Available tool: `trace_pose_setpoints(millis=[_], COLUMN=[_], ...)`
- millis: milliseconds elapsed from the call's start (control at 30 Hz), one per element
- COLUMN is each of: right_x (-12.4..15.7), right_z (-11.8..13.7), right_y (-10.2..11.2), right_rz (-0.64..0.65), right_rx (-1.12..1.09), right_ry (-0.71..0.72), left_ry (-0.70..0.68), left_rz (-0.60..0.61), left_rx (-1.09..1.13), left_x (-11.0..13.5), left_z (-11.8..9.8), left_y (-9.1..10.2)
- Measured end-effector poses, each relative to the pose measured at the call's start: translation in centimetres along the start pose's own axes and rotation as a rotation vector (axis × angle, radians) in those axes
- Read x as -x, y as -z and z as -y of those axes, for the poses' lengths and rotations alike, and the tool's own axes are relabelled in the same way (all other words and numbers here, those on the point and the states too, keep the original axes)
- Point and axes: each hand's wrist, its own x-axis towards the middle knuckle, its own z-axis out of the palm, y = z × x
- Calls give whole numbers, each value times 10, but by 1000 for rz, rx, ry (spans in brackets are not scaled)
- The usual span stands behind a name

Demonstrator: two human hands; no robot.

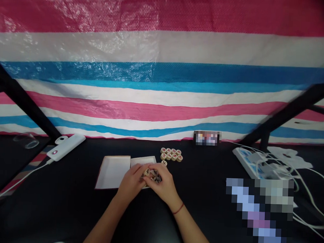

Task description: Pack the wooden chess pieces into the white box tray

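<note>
Sheeting of shiny woven plastic (157,112), striped in red, white, pink and blue, behind everything. Before it, smooth black tabletop (216,173). Near the middle, flat white-lined panel with dark reddish edges (113,172), touching or just beside shallow white open box (143,160). Over the box, bare left hand (132,179) and bare right hand (165,183), fingers curled in around one pale round disc (147,172); which hand bears the grip, impossible to tell. Beyond the right hand, eight pale round discs with red characters (169,156) in two rows of four, plus lone pale disc (164,163) nearer the hand. Nine laid out; inside the box, dark-lettered round discs (156,179) left, too covered to count. Apparently only partway along.
</note>
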Motion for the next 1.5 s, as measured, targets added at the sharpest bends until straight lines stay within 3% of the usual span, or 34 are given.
trace_pose_setpoints(millis=[133, 300, 467, 1000, 1167, 1333, 1500], right_x=[-3, -1, 6, 8, 8, 4, 2], right_z=[-3, -42, -66, -63, -63, -47, -30], right_y=[1, 18, 20, 12, 14, 16, 10], right_rz=[-57, -275, -186, -110, -103, -154, 127], right_rx=[29, 300, 369, 430, 411, 373, 188], right_ry=[24, -208, -341, -394, -357, -241, -263], left_ry=[0, -13, 10, 38, 54, 55, 128], left_rz=[18, 16, 23, 50, 66, 40, 143], left_rx=[-40, -112, -112, -103, -107, -221, -322], left_x=[-1, -6, -6, -5, -6, -3, 2], left_z=[-1, 1, 7, 9, 9, 9, 7], left_y=[-5, 1, 8, 10, 10, 9, 6])
